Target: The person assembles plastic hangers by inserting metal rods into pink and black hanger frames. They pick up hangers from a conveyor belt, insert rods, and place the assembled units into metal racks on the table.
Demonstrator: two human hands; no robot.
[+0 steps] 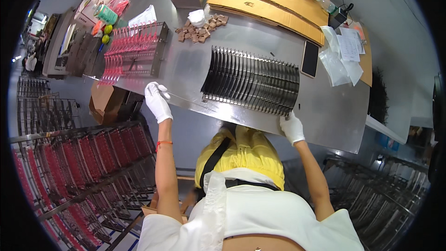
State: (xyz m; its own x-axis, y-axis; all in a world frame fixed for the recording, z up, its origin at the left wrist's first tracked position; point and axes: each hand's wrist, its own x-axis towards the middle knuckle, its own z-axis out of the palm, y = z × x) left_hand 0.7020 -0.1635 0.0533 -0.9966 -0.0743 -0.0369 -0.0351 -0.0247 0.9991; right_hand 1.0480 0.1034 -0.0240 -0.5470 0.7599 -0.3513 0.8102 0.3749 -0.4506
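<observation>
My left hand (158, 102), in a white glove, is over the front edge of the metal table. Its fingers are curled together, and a thin line, perhaps a fine rod, runs from them to the right; what they hold is too small to make out. A black rack (253, 80) of many curved, close-set strips lies on the table between my hands. At its near right corner my right hand (291, 128), also gloved, has its fingers closed on the rack's edge. Left of it stands another rack (160, 49) hung with pink pieces.
Small brown blocks (197, 32) lie behind the black rack. Flat cardboard (265, 7), a phone (310, 59), papers (349, 46) and a clear bottle (325, 3) occupy the back right. A green-labelled jar (106, 14) is back left. Racks of red pieces (88, 160) stand at lower left.
</observation>
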